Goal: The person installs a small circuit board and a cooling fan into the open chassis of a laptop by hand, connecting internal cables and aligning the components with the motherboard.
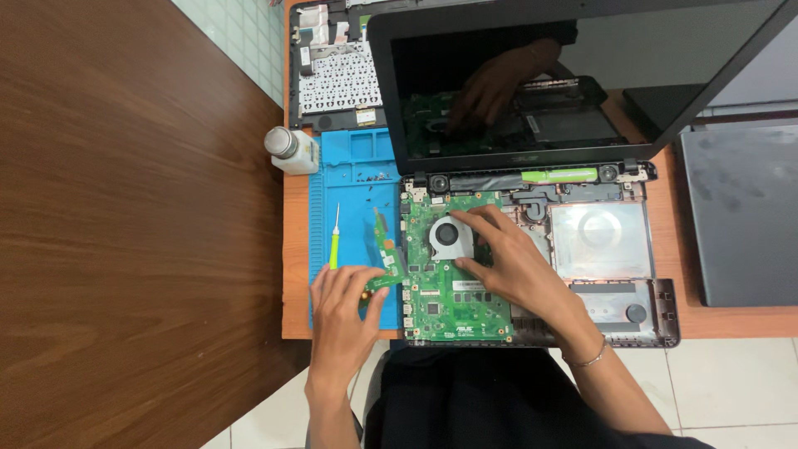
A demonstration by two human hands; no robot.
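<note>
The left hand (345, 303) is pinched on a small green board (384, 249) over the blue mat (349, 179). The big green board (453, 287) in the open laptop (615, 274) on the counter (295, 249) looks thin and easily cracked (best held by its edges). The right hand (507, 262) is spread flat around the white fan (450, 239).

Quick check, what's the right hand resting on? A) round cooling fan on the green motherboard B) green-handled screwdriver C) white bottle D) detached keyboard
A: the right hand has its fingers around the cooling fan on the green motherboard; the left hand is at a small green board beside it.
</note>
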